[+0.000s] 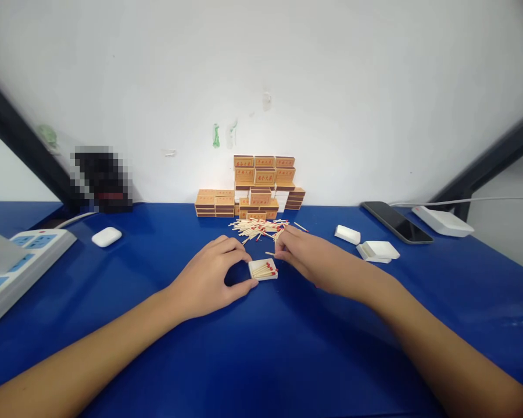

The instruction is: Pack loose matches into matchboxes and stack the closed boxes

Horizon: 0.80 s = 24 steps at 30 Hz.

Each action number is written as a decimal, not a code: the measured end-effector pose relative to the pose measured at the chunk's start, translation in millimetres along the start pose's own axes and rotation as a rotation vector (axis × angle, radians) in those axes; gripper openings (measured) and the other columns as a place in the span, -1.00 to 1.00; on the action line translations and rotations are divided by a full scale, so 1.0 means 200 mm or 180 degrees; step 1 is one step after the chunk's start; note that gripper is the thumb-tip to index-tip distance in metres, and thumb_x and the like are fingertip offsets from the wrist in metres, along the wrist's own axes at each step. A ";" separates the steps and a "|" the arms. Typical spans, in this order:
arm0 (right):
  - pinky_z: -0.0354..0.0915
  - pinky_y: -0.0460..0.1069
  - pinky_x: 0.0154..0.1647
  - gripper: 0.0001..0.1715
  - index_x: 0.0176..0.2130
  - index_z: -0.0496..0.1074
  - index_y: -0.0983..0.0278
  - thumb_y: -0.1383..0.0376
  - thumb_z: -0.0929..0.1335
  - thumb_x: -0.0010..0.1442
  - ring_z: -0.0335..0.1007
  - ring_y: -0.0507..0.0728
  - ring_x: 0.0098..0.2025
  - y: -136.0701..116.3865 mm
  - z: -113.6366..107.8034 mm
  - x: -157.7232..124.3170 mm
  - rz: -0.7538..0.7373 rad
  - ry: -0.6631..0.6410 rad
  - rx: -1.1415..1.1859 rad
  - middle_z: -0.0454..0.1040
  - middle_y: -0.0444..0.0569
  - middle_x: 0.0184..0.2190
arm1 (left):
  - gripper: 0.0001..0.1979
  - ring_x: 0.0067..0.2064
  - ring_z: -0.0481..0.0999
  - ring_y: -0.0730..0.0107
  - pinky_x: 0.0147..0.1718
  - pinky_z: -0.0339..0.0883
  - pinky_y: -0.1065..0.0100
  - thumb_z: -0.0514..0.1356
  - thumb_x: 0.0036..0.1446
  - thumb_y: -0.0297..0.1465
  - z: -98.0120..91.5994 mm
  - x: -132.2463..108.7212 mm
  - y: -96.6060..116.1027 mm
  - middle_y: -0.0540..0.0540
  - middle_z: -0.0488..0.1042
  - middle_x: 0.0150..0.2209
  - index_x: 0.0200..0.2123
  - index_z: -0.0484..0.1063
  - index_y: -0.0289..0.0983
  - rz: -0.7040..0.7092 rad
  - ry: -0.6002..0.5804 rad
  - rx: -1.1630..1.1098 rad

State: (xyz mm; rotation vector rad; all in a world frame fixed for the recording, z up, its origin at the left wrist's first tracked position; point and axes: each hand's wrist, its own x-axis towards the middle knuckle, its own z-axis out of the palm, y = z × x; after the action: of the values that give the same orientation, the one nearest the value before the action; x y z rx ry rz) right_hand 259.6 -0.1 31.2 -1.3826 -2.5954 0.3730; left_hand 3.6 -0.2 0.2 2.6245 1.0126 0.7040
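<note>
A small white matchbox tray (273, 277) lies on the blue table with several red-tipped matches (262, 270) inside. My left hand (213, 273) grips the tray's left end, index finger at the far corner and thumb at the near one. Just beyond the tray's right side, my right hand (303, 252) is closed in a pinch on a match (270, 253), whose pale end sticks out to the left. Right behind that hand is a loose pile of matches (255, 226), partly hidden by the fingers.
Stacked yellow-brown matchboxes (264, 177) stand against the wall behind the pile. White trays (347, 234), a phone (396, 222) and a white box (442, 221) lie right. On the left are an earbud case (107, 237), a power strip (30, 255) and a pixelated dark object (102, 180).
</note>
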 end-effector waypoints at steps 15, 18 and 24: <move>0.26 0.02 -0.19 -0.88 -0.15 0.51 0.23 0.33 0.34 0.41 0.39 0.12 -0.21 -0.04 -0.01 -0.01 -0.0245 -0.0201 0.0358 0.46 0.00 -0.14 | -0.75 -0.01 0.49 0.09 0.04 0.44 0.02 0.35 0.25 -0.25 -0.01 0.00 0.01 -0.14 0.56 -0.06 -0.05 0.55 -0.19 0.0035 -0.0012 -0.0021; 0.26 0.02 -0.18 -0.81 -0.18 0.47 0.24 0.32 0.28 0.46 0.39 0.12 -0.22 -0.03 0.02 -0.02 -0.0248 -0.0306 0.0366 0.45 0.00 -0.15 | -0.75 0.00 0.49 0.09 0.04 0.44 0.02 0.36 0.24 -0.25 -0.01 0.00 0.01 -0.14 0.56 -0.06 -0.05 0.56 -0.20 0.0040 -0.0002 -0.0019; 0.25 0.01 -0.18 -0.80 -0.18 0.40 0.25 0.32 0.22 0.49 0.38 0.10 -0.23 -0.06 0.05 0.00 -0.0247 -0.0143 0.0354 0.45 0.01 -0.13 | -0.76 -0.01 0.49 0.11 0.04 0.44 0.04 0.35 0.26 -0.25 0.00 0.00 0.00 -0.14 0.56 -0.06 -0.06 0.55 -0.23 0.0076 -0.0010 0.0003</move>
State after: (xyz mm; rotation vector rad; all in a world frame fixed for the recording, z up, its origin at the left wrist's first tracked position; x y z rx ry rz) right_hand 247.5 -6.6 25.9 -1.2475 -2.6110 0.5337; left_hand 4.0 -0.2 0.9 2.6419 0.9827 0.7047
